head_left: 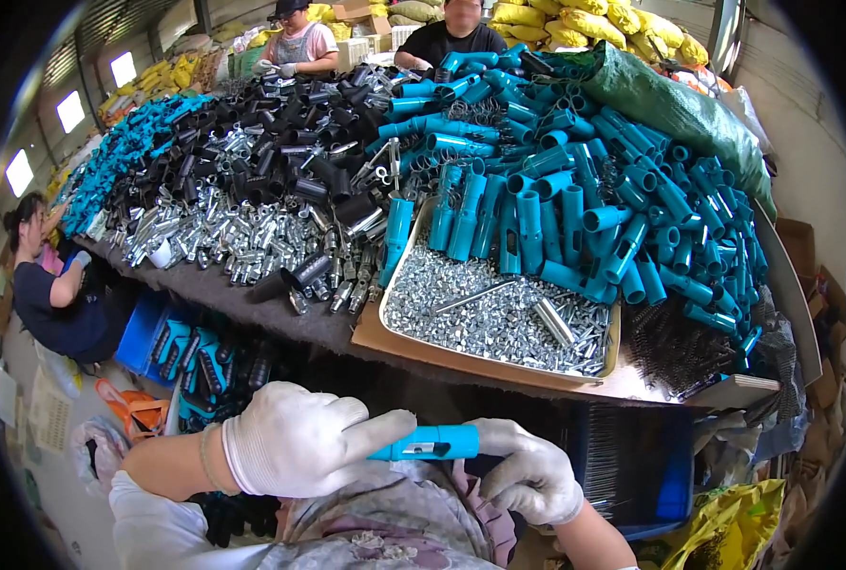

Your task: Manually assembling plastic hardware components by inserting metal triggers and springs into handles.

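A teal slotted tube (453,441) lies level in front of my body, with bare metal showing in its slot. White-gloved, my left hand (295,442) is closed around the tube's left end and hides that part. My right hand (537,475), also gloved, has its fingers curled, with the fingertips at the tube's right end. Beyond my hands stands a shallow tray (615,342) filled with small silver metal pieces. A thin rod (475,296) and a thicker metal cylinder (553,321) rest on those pieces. More teal tubes (529,228) are heaped behind the tray.
Black sleeves (309,190) and shiny metal fittings (242,242) cover the table's left part. Dark springs (675,351) lie right of the tray. Blue bins (147,328) stand below. Two people work across the table; another person (57,285) is at the far left.
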The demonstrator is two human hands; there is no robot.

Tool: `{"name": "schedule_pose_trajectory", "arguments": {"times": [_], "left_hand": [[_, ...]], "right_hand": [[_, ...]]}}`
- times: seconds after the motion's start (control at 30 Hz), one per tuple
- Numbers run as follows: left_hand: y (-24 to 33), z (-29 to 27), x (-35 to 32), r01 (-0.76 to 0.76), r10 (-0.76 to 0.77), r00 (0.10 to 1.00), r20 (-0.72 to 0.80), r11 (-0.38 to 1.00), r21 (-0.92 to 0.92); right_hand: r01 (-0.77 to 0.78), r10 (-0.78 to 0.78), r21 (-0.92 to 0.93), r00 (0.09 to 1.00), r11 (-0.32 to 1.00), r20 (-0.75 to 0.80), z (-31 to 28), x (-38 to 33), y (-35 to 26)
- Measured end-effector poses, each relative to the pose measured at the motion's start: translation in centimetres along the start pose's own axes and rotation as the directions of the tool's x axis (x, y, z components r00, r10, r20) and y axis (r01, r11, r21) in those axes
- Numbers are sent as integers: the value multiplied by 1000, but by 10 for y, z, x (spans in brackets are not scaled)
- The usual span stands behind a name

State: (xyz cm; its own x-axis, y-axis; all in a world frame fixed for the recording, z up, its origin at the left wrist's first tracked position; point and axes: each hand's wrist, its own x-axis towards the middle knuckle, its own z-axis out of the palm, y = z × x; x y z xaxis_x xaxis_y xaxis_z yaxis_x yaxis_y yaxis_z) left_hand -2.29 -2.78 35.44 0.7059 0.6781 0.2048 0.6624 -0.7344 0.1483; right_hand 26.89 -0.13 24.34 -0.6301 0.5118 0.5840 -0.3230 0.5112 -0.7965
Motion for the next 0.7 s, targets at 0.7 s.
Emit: {"name": "schedule_pose_trajectory", "arguments": {"times": [0.7], "left_hand": [[-10,-4,15,40,-44,998,35,993,112]], "right_hand": [[-212,203,-60,970,975,-136,11,17,1]]}}
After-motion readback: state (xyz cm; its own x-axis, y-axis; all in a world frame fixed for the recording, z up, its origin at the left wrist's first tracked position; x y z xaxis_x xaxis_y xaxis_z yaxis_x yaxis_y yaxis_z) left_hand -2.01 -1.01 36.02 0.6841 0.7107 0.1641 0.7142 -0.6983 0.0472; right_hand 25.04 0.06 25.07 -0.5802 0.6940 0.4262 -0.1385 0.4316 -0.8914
